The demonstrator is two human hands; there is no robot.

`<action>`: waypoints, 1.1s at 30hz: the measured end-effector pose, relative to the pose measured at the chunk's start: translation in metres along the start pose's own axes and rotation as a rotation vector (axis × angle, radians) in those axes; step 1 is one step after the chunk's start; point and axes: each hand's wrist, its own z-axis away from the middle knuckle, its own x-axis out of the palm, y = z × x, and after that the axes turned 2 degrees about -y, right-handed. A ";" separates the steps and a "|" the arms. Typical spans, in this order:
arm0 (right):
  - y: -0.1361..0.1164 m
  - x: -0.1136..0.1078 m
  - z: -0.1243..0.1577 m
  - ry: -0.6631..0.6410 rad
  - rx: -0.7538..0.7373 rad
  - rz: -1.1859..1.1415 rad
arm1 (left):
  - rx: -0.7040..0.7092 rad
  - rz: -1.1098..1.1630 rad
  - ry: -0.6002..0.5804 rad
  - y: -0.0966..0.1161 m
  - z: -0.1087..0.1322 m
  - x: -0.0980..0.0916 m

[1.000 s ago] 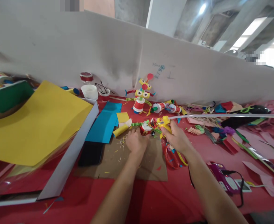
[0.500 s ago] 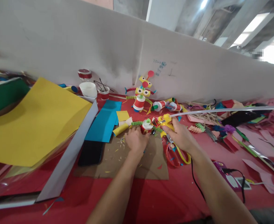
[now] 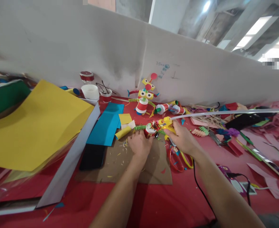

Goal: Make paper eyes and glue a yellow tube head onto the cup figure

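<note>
My right hand [image 3: 184, 139] is wrapped round a yellow hot glue gun [image 3: 166, 123], and a long clear glue stick [image 3: 210, 113] runs out of its back to the right. The gun's nozzle is over the top of a small red-and-white paper cup [image 3: 150, 129]. Around that cup my left hand [image 3: 140, 144] is closed, steadying it on the cardboard. Green folded-paper springs stick out from the cup's sides, the left one [image 3: 140, 127] fully in view. A yellow paper roll [image 3: 123, 132] lies left of the cup. Scissors [image 3: 177, 160] with red and yellow handles rest below my right hand.
A finished-looking cup figure [image 3: 142, 106] stands by the grey partition, with more cup bodies [image 3: 163, 108] lying beside it. Blue paper [image 3: 106, 125] and a black phone [image 3: 92, 156] lie left of the cardboard mat [image 3: 153, 174]. A box with yellow paper [image 3: 34, 126] fills the left side.
The glue gun has shifted slightly left, its nozzle now covering more of the cup's top. My left hand stays on the cup.
</note>
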 end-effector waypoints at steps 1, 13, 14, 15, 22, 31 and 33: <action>0.000 0.000 0.000 -0.001 0.003 0.005 | -0.001 0.000 -0.006 0.000 0.000 0.000; -0.001 0.001 -0.003 0.011 -0.002 0.011 | -0.002 -0.007 -0.037 0.001 0.000 -0.001; -0.001 0.001 -0.003 0.006 -0.006 0.011 | -0.003 -0.006 -0.036 0.001 0.000 -0.001; 0.000 0.001 -0.004 0.001 -0.009 0.008 | -0.002 -0.005 -0.034 0.001 0.000 -0.002; 0.004 -0.002 -0.002 -0.007 -0.012 0.018 | 0.003 -0.016 -0.034 0.000 0.000 -0.001; 0.003 -0.002 -0.001 0.005 -0.040 0.020 | 0.009 -0.012 -0.052 0.000 0.001 -0.004; 0.004 -0.003 0.000 0.019 -0.023 0.040 | 0.007 -0.013 -0.063 0.001 0.000 -0.005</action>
